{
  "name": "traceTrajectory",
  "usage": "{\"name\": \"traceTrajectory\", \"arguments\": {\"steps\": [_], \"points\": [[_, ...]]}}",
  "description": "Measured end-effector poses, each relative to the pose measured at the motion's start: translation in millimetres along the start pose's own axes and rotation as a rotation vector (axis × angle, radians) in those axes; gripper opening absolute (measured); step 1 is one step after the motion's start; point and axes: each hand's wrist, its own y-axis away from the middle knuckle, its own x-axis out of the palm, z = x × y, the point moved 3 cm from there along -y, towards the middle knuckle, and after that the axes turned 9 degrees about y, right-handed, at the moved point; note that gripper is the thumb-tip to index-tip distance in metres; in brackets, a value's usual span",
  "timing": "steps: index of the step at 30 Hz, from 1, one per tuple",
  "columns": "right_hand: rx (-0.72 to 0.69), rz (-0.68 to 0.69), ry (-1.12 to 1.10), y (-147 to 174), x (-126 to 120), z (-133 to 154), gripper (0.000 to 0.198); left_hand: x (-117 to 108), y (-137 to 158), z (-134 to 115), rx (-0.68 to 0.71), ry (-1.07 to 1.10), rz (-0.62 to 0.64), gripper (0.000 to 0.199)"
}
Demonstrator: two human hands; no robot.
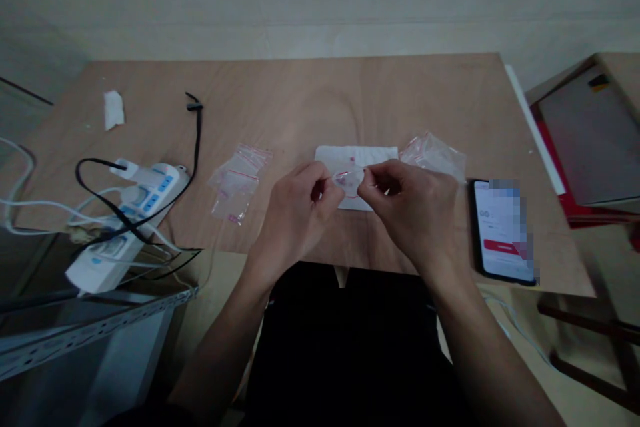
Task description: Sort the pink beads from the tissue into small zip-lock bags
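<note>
Between my two hands is a small clear zip bag [349, 179] with a reddish line on it. My left hand [306, 203] pinches its left side, thumb against curled fingers. On the other side, my right hand [413, 203] grips the bag's right edge between thumb and forefinger. Under the hands lies a white sheet of paper [357, 153], partly covered by them. Several clear zip bags [237, 180] with red seal lines rest left of my left hand. Beyond my right hand is more clear plastic bagging [435, 155].
A phone [503, 230] with a lit screen lies at the right on the wooden table [280, 100]. At the left, a white power strip [127, 227] carries tangled cables, with a black cable [199, 127] reaching up the table. A white scrap [113, 110] sits far left.
</note>
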Motion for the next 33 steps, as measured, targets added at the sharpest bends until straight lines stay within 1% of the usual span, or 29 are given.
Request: {"name": "traceTrajectory", "arguments": {"steps": [2,4,6,8,10,11,12,13,15,17,19,20,22,25,28,30,33], "points": [[-0.082,0.034,-0.124,-0.6,-1.1,-1.7,0.014,1.3,-1.2,-3.7,-0.038,0.083,0.024,0.023],[-0.189,0.088,-0.353,-0.3,0.2,-3.9,0.025,3.5,-3.3,-7.1,-0.060,0.177,0.045,0.024],[-0.255,0.200,-0.611,1.8,5.0,-7.3,0.036,6.0,-5.4,-9.7,-0.066,0.241,0.064,0.025],[-0.260,0.315,-0.802,5.4,12.0,-11.2,0.048,8.1,-6.5,-11.1,-0.072,0.270,0.076,0.025],[-0.229,0.339,-0.890,8.9,18.8,-15.0,0.068,9.4,-6.5,-11.4,-0.088,0.282,0.082,0.024],[-0.204,0.321,-0.901,10.2,22.0,-16.7,0.077,9.8,-6.2,-11.3,-0.095,0.287,0.084,0.024],[-0.176,0.290,-0.903,11.2,24.6,-18.2,0.079,10.2,-5.9,-10.9,-0.102,0.292,0.086,0.024],[-0.146,0.256,-0.901,11.7,26.8,-19.4,0.074,10.5,-5.6,-10.3,-0.108,0.297,0.085,0.024],[-0.094,0.197,-0.894,11.9,29.5,-20.8,0.055,11.4,-5.5,-7.4,-0.122,0.313,0.069,0.025],[-0.068,0.147,-0.884,10.6,29.3,-21.6,0.040,13.4,-6.1,-2.5,-0.148,0.364,0.039,0.026],[-0.073,0.123,-0.871,8.3,27.5,-22.1,0.034,17.3,-7.4,3.0,-0.179,0.467,0.006,0.026],[-0.085,0.120,-0.867,6.9,26.3,-22.2,0.036,19.6,-8.2,5.3,-0.187,0.518,-0.010,0.026],[-0.124,0.127,-0.849,4.1,23.9,-22.3,0.046,23.9,-10.0,8.0,-0.187,0.588,-0.046,0.026],[-0.183,0.143,-0.786,0.3,20.9,-21.4,0.064,27.5,-11.7,8.4,-0.163,0.634,-0.097,0.027],[-0.239,0.159,-0.710,-1.2,20.1,-17.9,0.073,28.7,-12.1,8.5,-0.169,0.703,-0.115,0.029],[-0.254,0.157,-0.669,-0.6,21.8,-15.4,0.073,29.3,-12.3,10.0,-0.188,0.765,-0.122,0.029],[-0.218,0.123,-0.693,0.1,25.4,-14.6,0.056,30.0,-14.1,14.2,-0.195,0.879,-0.148,0.031]]}}
